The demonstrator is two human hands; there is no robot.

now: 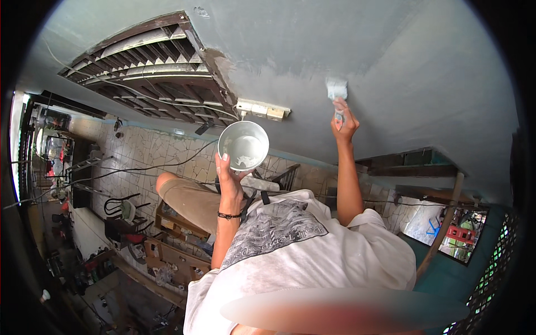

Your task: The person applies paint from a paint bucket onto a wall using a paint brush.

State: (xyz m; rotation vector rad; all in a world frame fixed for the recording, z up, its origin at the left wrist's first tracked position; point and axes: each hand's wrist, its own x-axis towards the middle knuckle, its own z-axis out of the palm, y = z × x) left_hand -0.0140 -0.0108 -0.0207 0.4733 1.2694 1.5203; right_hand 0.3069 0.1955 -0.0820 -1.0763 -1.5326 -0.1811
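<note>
My right hand (345,124) is raised to the grey wall (290,50), its fingers closed round the handle of a paintbrush (336,88). White paint covers the bristles, which appear to rest against the wall. Lower and to the left, my left hand (228,177) grips a round metal pot (244,146) from below and the side, the thumb against its outer wall. The pot's mouth faces up, and a little white paint shows at the bottom. A dark bracelet (229,215) circles my left wrist.
Beside the pot, a cream power strip (263,109) is fixed to the wall under a dark wooden louvred vent (151,64). Black cables (162,165) cross behind the pot. Far below are a stone-patterned floor (131,148), a chair (125,215) and wooden furniture (176,258). A wooden pole (444,223) stands at right.
</note>
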